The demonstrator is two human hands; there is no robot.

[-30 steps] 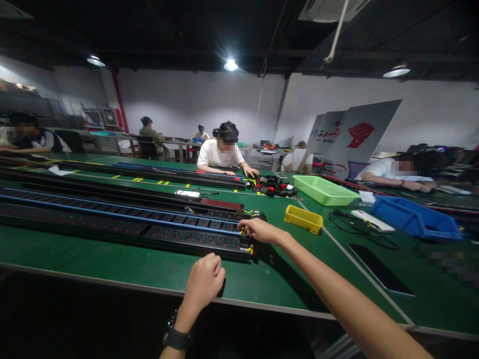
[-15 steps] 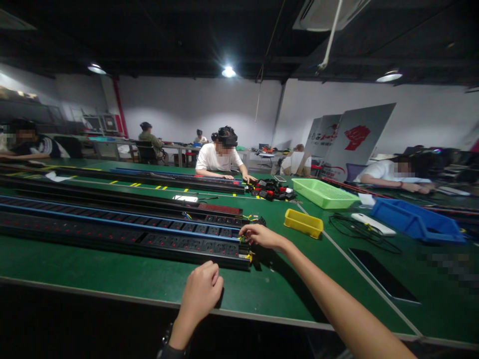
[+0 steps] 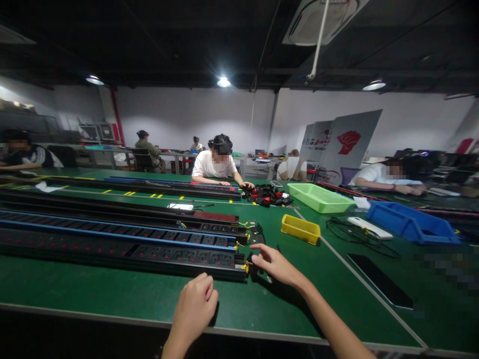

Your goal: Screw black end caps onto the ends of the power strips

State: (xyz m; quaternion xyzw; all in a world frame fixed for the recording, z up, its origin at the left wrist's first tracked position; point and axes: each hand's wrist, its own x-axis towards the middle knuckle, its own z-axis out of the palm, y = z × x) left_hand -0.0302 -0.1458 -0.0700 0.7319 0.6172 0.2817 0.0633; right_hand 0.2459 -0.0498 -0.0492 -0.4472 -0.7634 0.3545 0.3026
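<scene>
Long black power strips point(image 3: 160, 254) lie side by side across the green table, with rows of sockets and small red parts. Yellow wire ends point(image 3: 246, 267) stick out at the right end of the nearest strip. Just right of that end, my right hand point(image 3: 277, 265) hovers with thumb and index finger apart, holding nothing that I can see. A black end piece point(image 3: 258, 233) lies beyond those fingers. My left hand point(image 3: 196, 301) is curled into a loose fist by the table's front edge, below the nearest strip; nothing shows in it.
To the right stand a yellow bin point(image 3: 300, 229), a green basket point(image 3: 320, 198) and a blue bin point(image 3: 413, 224). A coiled black cable point(image 3: 361, 239), a white device point(image 3: 369, 228) and a dark tablet-like slab point(image 3: 379, 280) lie nearby. Across the table, a co-worker point(image 3: 215, 162) reaches toward black and red parts point(image 3: 267, 194).
My right hand has drawn back from the strip ends toward me and slightly right, its fingers spreading. My left fist has barely moved. The whole view has shifted a little.
</scene>
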